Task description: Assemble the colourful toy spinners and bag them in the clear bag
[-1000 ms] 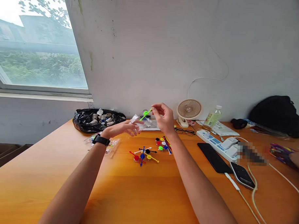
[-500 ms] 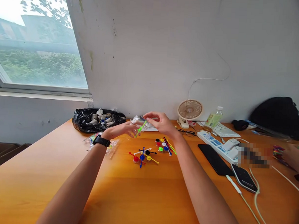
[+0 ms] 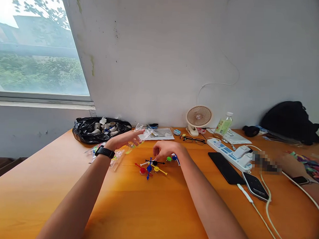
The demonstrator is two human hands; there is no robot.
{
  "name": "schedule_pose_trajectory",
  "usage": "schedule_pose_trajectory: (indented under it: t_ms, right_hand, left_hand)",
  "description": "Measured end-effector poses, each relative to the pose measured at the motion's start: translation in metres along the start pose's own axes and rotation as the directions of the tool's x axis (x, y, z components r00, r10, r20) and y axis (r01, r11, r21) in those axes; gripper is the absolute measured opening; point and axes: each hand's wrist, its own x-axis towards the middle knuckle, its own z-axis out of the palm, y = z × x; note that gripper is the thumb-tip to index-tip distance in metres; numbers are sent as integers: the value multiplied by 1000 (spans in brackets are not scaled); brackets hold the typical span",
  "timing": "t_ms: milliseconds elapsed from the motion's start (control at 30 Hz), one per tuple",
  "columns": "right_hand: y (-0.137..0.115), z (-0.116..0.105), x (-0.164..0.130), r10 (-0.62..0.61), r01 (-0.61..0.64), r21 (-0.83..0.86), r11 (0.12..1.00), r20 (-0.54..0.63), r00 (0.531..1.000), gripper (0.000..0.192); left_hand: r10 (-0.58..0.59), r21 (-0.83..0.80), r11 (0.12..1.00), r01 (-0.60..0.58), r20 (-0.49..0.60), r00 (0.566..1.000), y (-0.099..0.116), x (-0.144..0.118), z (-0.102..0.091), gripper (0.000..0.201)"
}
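My left hand point(image 3: 122, 139), with a black watch at its wrist, is closed on a clear plastic bag point(image 3: 148, 133) above the table. Something yellow-green shows through the plastic under the fingers. Lower and to the right, my right hand point(image 3: 166, 150) has its fingers bent down and pinched together at the far edge of a cluster of arrow spinners. Red point(image 3: 142, 171), blue point(image 3: 149, 169), yellow point(image 3: 156, 169) and black spinners lie crossed there, beside a white one. What the fingertips grip is hidden. Behind that wrist, a green disc point(image 3: 169, 159) and blue piece partly show.
Clear bags of coloured parts point(image 3: 118, 156) lie under my left forearm. Behind are a black bag point(image 3: 80, 132) of tubes, a fan point(image 3: 199, 116), glasses point(image 3: 194, 140) and a bottle point(image 3: 224, 124). Right are a power strip point(image 3: 226, 153), phone point(image 3: 223, 167), cables and another person's hand point(image 3: 291, 166).
My right hand has left the plastic bag and come down to the spinner cluster. My left hand still holds the bag. The other person's hand at the right has shifted.
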Motion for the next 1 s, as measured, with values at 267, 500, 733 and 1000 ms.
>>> schedule_pose_trajectory:
  t_ms: [267, 500, 733, 1000]
  right_hand:
    - [-19, 16, 21, -223, 223, -3, 975, 2, 975, 36]
    - [-9, 12, 21, -306, 317, 220, 922, -82, 948, 20]
    - [22, -23, -23, -238, 467, 467, 751, -469, 851, 24]
    - [14, -47, -51, 237, 785, 344, 515, -937, 255, 30]
  left_hand:
    - [158, -327, 939, -106, 136, 978, 17, -15, 4, 74]
    - [294, -476, 863, -168, 203, 934, 15, -16, 0, 65]
    - [309, -442, 881, -170, 265, 913, 3, -13, -6, 71]
    - [334, -441, 881, -172, 322, 886, -3, -7, -3, 66]
